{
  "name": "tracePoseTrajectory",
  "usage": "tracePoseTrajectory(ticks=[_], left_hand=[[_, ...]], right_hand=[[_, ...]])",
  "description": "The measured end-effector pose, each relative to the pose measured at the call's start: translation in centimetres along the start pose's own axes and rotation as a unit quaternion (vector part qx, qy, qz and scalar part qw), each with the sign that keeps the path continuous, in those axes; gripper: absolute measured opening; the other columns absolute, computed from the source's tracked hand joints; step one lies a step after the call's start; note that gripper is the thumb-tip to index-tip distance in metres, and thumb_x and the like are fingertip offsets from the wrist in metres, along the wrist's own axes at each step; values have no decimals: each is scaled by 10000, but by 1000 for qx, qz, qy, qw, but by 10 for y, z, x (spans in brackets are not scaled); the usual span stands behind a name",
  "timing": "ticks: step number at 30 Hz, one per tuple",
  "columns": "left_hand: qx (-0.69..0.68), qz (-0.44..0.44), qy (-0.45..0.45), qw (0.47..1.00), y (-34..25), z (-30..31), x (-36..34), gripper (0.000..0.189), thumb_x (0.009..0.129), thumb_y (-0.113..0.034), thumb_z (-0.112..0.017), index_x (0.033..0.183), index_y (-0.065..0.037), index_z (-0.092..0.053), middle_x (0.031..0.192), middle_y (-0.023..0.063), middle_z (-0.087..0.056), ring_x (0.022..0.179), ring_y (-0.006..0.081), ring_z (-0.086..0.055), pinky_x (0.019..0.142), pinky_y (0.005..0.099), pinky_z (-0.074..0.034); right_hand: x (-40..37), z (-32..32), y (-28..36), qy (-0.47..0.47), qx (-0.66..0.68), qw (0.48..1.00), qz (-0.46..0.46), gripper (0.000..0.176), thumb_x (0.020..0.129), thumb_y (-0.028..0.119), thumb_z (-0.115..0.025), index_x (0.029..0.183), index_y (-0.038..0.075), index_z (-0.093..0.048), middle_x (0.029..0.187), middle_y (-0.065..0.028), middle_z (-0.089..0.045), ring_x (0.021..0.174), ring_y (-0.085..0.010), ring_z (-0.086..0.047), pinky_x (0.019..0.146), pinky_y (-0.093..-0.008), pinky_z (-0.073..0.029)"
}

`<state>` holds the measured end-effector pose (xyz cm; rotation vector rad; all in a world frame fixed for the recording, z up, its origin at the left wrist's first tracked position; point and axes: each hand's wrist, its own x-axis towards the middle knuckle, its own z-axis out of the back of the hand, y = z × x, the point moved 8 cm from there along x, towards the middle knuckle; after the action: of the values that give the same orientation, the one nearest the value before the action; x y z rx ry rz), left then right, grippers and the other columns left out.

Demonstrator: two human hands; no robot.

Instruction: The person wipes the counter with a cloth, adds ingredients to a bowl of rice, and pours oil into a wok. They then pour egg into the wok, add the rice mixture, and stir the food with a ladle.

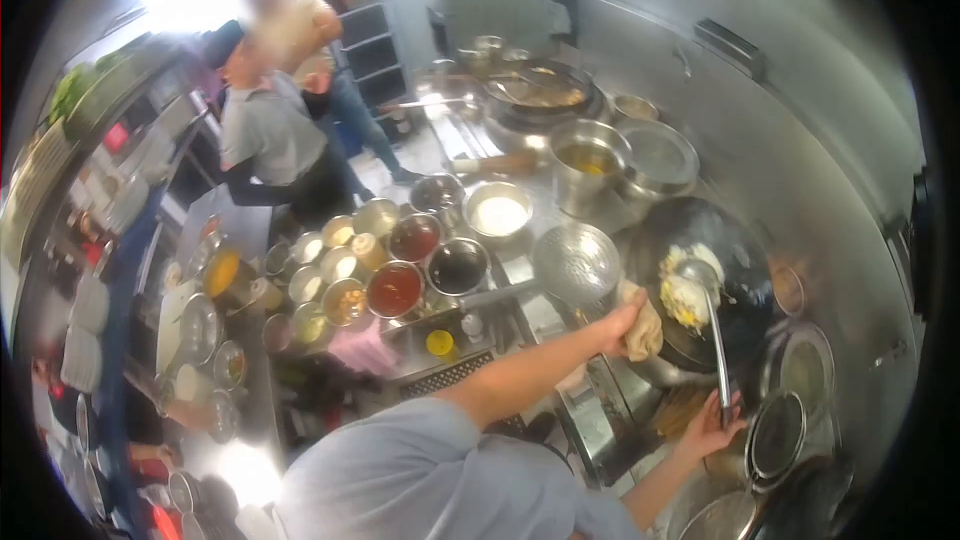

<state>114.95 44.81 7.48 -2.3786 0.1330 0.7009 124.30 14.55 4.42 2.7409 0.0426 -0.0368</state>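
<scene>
My left hand (622,326) is closed around a folded beige cloth (644,330) at the near left rim of a black wok (735,240). My right hand (714,426) grips the end of a long-handled steel ladle (719,350). The ladle's bowl rests in white and yellow food (684,298), which looks like egg with something white, inside the wok. Just left of the wok lies a round perforated strainer (577,262), its handle pointing left.
Several bowls of sauce stand to the left, among them a red one (395,289) and a dark one (458,266). A steel pot with yellowish liquid (590,162) and another wok (538,90) are farther back. Two people (275,130) stand at the far left. Pots (775,437) crowd the lower right.
</scene>
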Motion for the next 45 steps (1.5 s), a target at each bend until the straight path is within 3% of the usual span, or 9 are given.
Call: tracePoseTrajectory(ticks=[10, 12, 14, 17, 22, 28, 31, 40, 45], left_hand=[[31, -12, -23, 999, -41, 23, 9, 486, 952, -565, -409, 956, -105, -566, 828, 62, -611, 739, 199, -592, 632, 372, -492], [23, -27, 167, 985, -4, 39, 99, 377, 917, -467, -540, 1024, -107, -567, 840, 49, -621, 696, 215, -621, 607, 407, -535], [-215, 163, 597, 755, 42, 12, 139, 447, 916, -468, -542, 1081, -54, -540, 857, 74, -622, 682, 210, -626, 571, 379, -540], [-55, -68, 414, 906, 27, 19, 133, 490, 890, -517, -501, 1145, -98, -518, 995, 59, -591, 865, 230, -579, 719, 404, -478], [223, -483, 374, 759, -25, 14, 84, 379, 945, -415, -507, 1125, -84, -551, 952, 70, -629, 790, 193, -634, 621, 357, -539], [-155, 125, 384, 902, 38, 18, 112, 229, 893, -218, -603, 1010, -20, -615, 907, 122, -658, 802, 242, -657, 676, 362, -541], [-102, 109, 106, 983, -5, 18, 57, 190, 869, -156, -629, 969, 4, -633, 865, 133, -657, 760, 252, -669, 637, 377, -556], [363, -108, 31, 925, -18, 6, 26, 277, 811, -87, -646, 1055, 23, -576, 891, 156, -638, 766, 273, -662, 625, 452, -553], [58, 21, 7, 998, -12, 13, -13, 163, 899, -119, -516, 949, 8, -605, 787, 110, -640, 668, 253, -652, 514, 375, -517]], right_hand=[[71, -199, 170, 348, 2, 929, 125, 293, 912, 283, -589, 892, -8, -556, 744, -93, -488, 882, -259, -506, 996, -508, -355], [60, -288, 171, 423, -67, 895, 120, 289, 929, 274, -561, 919, -15, -558, 710, -84, -482, 794, -231, -488, 941, -477, -363], [29, -378, 149, 411, -207, 865, 199, 261, 922, 254, -578, 921, -8, -578, 691, -90, -509, 721, -221, -497, 824, -441, -373], [-39, -502, 87, 475, -293, 786, 265, 220, 910, 223, -603, 924, 4, -608, 663, -100, -550, 612, -207, -510, 649, -387, -386], [-48, -549, 70, 341, -448, 738, 373, 189, 895, 207, -641, 940, 24, -655, 652, -140, -606, 501, -206, -552, 457, -334, -461], [118, -414, -20, 145, -572, 773, 233, 203, 912, 109, -556, 1107, 78, -604, 649, 57, -427, 533, -38, -390, 476, -226, -305], [151, -337, -55, 229, -386, 881, 151, 92, 845, 55, -623, 907, 124, -623, 640, 41, -430, 484, -45, -353, 445, -217, -320], [87, -310, -45, 57, -404, 869, 279, 84, 855, 42, -589, 938, 40, -600, 639, 49, -430, 529, -57, -412, 448, -239, -350], [103, -362, -31, 77, -409, 901, 125, 120, 834, 156, -664, 911, 90, -598, 655, 21, -535, 480, -86, -439, 420, -247, -344]])
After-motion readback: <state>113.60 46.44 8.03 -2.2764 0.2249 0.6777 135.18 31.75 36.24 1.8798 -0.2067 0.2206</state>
